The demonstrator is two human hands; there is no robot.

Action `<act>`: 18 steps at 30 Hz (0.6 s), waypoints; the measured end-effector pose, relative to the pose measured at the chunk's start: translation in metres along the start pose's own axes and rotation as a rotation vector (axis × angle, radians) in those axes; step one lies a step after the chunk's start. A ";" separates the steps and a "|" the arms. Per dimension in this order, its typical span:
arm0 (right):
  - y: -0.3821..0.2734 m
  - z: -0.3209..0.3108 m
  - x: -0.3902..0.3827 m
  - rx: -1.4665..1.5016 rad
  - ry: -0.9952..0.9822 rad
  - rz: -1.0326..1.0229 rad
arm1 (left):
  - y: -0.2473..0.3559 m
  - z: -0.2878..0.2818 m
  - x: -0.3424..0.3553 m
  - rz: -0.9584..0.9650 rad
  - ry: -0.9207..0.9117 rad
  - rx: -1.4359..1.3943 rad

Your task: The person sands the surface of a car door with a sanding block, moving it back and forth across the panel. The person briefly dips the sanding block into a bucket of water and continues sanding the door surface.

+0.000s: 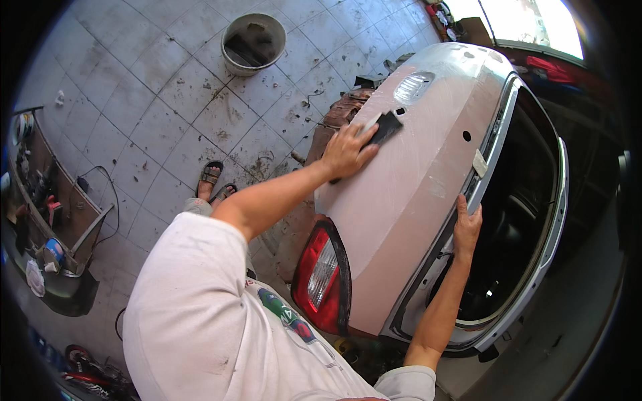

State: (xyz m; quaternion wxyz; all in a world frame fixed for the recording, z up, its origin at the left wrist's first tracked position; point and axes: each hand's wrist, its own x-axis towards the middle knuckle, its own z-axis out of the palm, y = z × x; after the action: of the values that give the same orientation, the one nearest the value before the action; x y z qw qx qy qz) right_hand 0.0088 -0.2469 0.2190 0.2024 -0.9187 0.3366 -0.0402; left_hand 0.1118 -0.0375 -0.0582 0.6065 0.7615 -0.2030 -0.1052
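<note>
Two bare hands are on the pale pink car panel (408, 194). Near the panel's left edge, the left hand (350, 150) is closed over the near end of a black block (388, 127), which lies flat against the painted surface, just beside a small dark hole. Along the panel's right edge, the right hand (467, 224) is clamped on the silver window frame (493, 157), thumb on top; its other fingers seem to curl underneath, though they are mostly hidden. A red and clear tail lamp (321, 277) sits at the panel's near end. Left of the panel, well apart, a pale bucket (251, 71) stands on the tiled floor (167, 70).
</note>
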 end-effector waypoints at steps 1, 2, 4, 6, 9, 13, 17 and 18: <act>-0.005 0.000 0.003 -0.033 -0.017 -0.003 | -0.017 0.014 0.040 -0.046 0.054 0.037; -0.004 0.001 0.007 -0.038 -0.024 -0.002 | -0.031 0.026 0.061 -0.090 0.102 0.074; 0.007 -0.002 0.004 -0.049 -0.030 0.031 | -0.017 0.021 0.033 -0.116 0.054 0.053; -0.001 -0.001 0.004 -0.036 -0.033 0.047 | 0.001 0.006 -0.019 -0.044 0.074 0.056; -0.002 -0.007 -0.005 -0.038 -0.027 0.088 | 0.010 -0.013 -0.146 0.031 -0.006 0.026; -0.001 -0.002 -0.001 0.015 0.002 0.072 | -0.023 0.002 -0.064 0.065 0.001 -0.003; -0.008 -0.002 0.011 0.039 -0.074 0.086 | -0.060 0.033 0.094 -0.112 0.096 -0.022; -0.010 -0.001 0.011 0.025 -0.065 0.088 | -0.055 0.030 0.099 -0.139 0.084 -0.010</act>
State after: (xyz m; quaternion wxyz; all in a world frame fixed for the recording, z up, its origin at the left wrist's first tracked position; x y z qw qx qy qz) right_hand 0.0232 -0.2474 0.2235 0.2262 -0.9012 0.3696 -0.0056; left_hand 0.1978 -0.0973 -0.1099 0.6097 0.7743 -0.1233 -0.1162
